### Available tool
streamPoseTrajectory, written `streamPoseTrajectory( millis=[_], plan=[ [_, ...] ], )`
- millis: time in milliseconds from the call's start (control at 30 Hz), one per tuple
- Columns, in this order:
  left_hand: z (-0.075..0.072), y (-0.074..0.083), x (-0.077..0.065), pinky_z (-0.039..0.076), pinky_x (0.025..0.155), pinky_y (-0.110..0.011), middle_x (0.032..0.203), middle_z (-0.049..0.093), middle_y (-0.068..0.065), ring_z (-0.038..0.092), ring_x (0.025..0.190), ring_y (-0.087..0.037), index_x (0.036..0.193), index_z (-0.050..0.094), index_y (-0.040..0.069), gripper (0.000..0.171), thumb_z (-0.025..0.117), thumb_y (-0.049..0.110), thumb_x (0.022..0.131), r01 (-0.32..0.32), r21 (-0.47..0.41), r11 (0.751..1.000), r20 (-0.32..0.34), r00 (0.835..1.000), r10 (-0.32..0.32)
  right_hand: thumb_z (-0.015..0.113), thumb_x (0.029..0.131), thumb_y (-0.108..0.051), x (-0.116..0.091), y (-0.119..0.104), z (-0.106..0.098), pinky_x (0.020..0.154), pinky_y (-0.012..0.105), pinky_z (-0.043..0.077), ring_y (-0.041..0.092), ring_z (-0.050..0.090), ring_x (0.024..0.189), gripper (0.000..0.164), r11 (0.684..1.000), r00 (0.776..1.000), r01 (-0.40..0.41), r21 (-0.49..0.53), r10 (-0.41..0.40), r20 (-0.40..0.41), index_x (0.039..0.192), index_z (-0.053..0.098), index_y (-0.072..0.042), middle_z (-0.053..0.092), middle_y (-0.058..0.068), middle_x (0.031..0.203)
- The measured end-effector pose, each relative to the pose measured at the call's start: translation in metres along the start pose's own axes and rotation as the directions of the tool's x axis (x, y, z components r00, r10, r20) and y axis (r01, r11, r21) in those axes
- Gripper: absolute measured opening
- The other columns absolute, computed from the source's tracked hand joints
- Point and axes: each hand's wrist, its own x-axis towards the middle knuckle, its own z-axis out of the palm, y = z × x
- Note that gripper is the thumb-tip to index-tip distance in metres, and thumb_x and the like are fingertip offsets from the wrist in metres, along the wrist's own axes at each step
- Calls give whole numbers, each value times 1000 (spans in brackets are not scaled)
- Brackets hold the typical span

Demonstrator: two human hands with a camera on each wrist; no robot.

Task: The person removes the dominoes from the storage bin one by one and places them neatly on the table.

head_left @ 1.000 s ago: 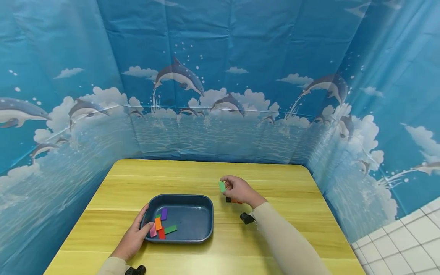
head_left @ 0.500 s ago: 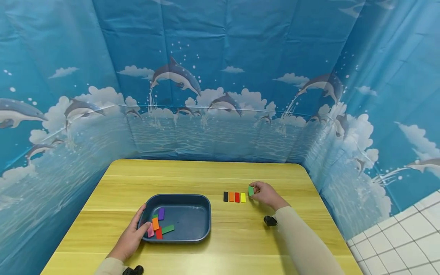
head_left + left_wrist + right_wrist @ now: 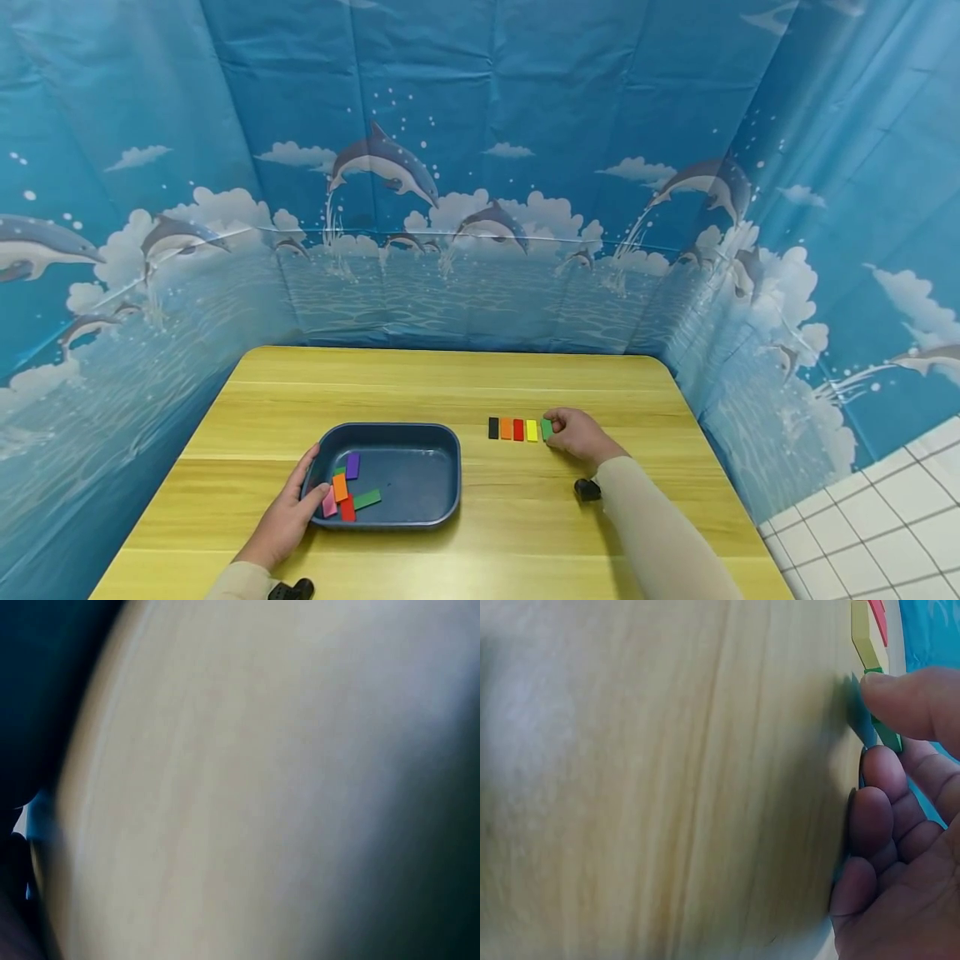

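At the right end of a row on the table, my right hand (image 3: 579, 435) pinches a small flat green block (image 3: 547, 428) between thumb and fingers. In the right wrist view the thumb covers part of that green block (image 3: 887, 735). To its left lie a yellow block (image 3: 532, 430), a red block (image 3: 518, 429), an orange block (image 3: 506, 428) and a black block (image 3: 493, 427). My left hand (image 3: 285, 512) grips the left side of a dark blue tray (image 3: 416, 492), thumb over the rim. The left wrist view shows mostly blurred tabletop.
Inside the tray's left part lie a purple block (image 3: 353, 465), an orange block (image 3: 341, 487), a pink block (image 3: 329, 502), a red block (image 3: 347, 508) and green ones (image 3: 367, 499). A dolphin-print curtain (image 3: 480, 292) surrounds the wooden table (image 3: 420, 383).
My right hand has carried the green block rightward past the row, then lowered it beside the yellow block. The left hand keeps its grip on the tray.
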Motion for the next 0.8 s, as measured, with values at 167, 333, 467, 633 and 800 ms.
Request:
streamPoseTrajectory(
  millis=[167, 333, 467, 633, 800],
  plan=[
    [0, 0, 0, 14, 106, -67, 157, 9, -5, 14, 140, -41, 141, 9, 53, 62, 46, 52, 92, -2, -18, 1000, 12, 1000, 2, 71, 77, -10, 0, -2, 0, 68, 29, 40, 19, 45, 84, 47, 1000, 1000, 2, -20, -2, 2, 122, 58, -10, 51, 5, 91],
    [1, -1, 1, 14, 106, -67, 157, 9, -5, 14, 140, -41, 141, 9, 54, 62, 47, 51, 92, -4, -23, 1000, 12, 1000, 4, 71, 77, -9, -2, -4, 1, 66, 30, 37, 19, 44, 82, 46, 999, 1000, -6, -31, 6, 10, 121, 58, -11, 48, 5, 88],
    [1, -1, 1, 14, 106, -67, 157, 8, -5, 14, 140, -41, 141, 8, 54, 62, 47, 52, 92, -3, -20, 1000, 10, 1000, 3, 72, 77, -9, -2, -4, 3, 65, 30, 37, 18, 44, 79, 47, 999, 1000, -4, -44, 4, 7, 121, 58, -11, 48, 5, 85],
    [0, -2, 1, 14, 106, -66, 157, 9, -5, 14, 140, -41, 141, 9, 55, 62, 46, 51, 92, -4, -31, 1000, 10, 1000, 4, 72, 76, -9, -2, -6, 4, 65, 30, 36, 18, 44, 79, 48, 999, 1000, -9, -42, 10, 10, 122, 58, -10, 48, 5, 85],
    [0, -2, 0, 14, 107, -65, 157, 9, -5, 14, 141, -40, 141, 9, 55, 61, 47, 50, 92, -9, -39, 999, 13, 1000, 9, 72, 77, -10, -3, -5, 1, 64, 31, 36, 18, 44, 78, 51, 1000, 999, -7, -27, 8, 35, 126, 56, -10, 47, 5, 86]
  ],
)
